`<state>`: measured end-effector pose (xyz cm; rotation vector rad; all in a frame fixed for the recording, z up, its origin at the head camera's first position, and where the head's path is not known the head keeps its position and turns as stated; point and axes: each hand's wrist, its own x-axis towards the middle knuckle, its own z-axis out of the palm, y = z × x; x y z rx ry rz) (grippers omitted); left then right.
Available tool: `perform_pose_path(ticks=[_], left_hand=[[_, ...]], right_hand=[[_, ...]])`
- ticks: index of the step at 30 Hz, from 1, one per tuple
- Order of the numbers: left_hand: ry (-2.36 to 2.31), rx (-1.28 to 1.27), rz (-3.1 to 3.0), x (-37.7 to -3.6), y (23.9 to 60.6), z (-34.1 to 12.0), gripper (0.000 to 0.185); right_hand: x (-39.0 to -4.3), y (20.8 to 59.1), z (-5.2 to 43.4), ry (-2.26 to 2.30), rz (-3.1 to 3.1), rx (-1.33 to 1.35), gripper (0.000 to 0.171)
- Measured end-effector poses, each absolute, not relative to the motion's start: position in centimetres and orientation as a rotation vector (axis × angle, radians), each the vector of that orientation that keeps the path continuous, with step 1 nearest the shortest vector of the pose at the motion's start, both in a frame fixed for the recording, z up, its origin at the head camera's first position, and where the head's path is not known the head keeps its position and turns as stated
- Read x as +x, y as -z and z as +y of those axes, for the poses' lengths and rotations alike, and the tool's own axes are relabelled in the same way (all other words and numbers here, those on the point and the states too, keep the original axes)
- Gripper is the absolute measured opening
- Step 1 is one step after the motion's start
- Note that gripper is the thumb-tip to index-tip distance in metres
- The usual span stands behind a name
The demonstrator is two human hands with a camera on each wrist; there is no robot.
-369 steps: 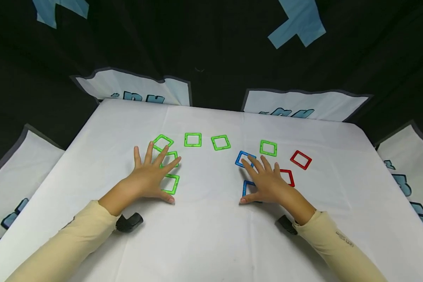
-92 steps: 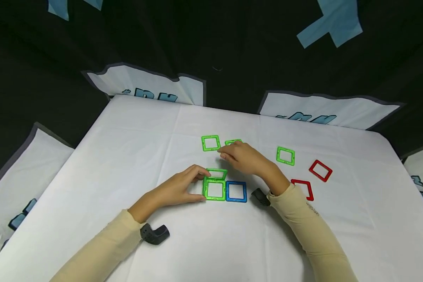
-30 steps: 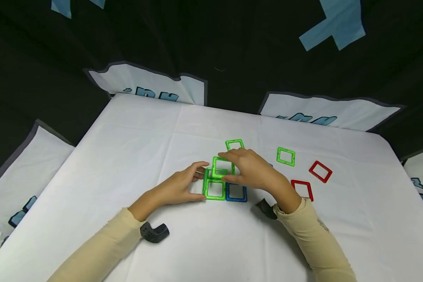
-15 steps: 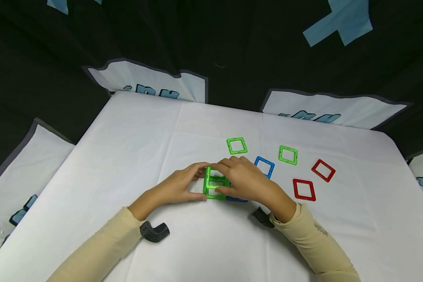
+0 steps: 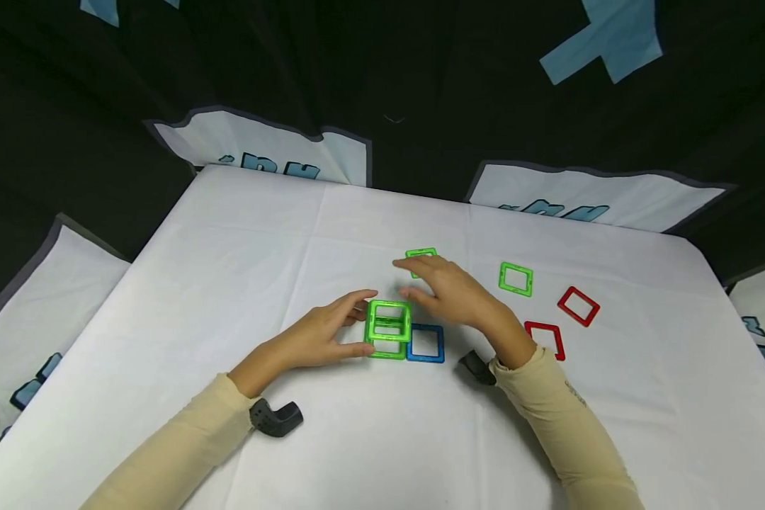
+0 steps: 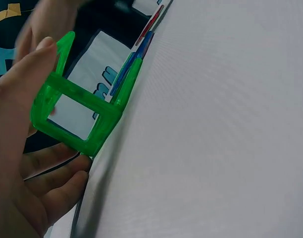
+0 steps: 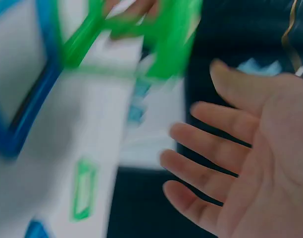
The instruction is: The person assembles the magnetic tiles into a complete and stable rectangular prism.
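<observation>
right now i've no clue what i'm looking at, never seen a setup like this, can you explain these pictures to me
There's no machine here, just a person's bare left hand and right hand. The widest picture is taken from the person's head, looking forward and down. The other two are taken from the wrists, each watching its own hand's work.

On the white table lie flat square frames: two red frames, two loose green frames, one partly behind the right hand, and a blue frame beside a green structure built of joined squares. The left hand's grip is around that structure. The right hand holds nothing; its fingers are apart. Parts of the right wrist picture are blurred.
</observation>
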<state>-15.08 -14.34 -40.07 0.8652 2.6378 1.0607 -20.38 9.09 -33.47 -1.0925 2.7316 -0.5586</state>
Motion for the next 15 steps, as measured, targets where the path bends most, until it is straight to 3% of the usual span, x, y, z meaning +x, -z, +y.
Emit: perform_pose_path(ticks=[6, 15], left_hand=[[-1.041, 0.854, 2.642, -15.0, 40.2, -14.3, 0.074], [-1.023, 0.866, 2.666, -15.0, 40.1, -14.3, 0.071]], right_hand=[[-24.1, 36.0, 10.3, 0.592, 2.751, -0.815, 0.052], [-25.2, 37.4, 10.7, 0.418, 2.689, -0.675, 0.06]])
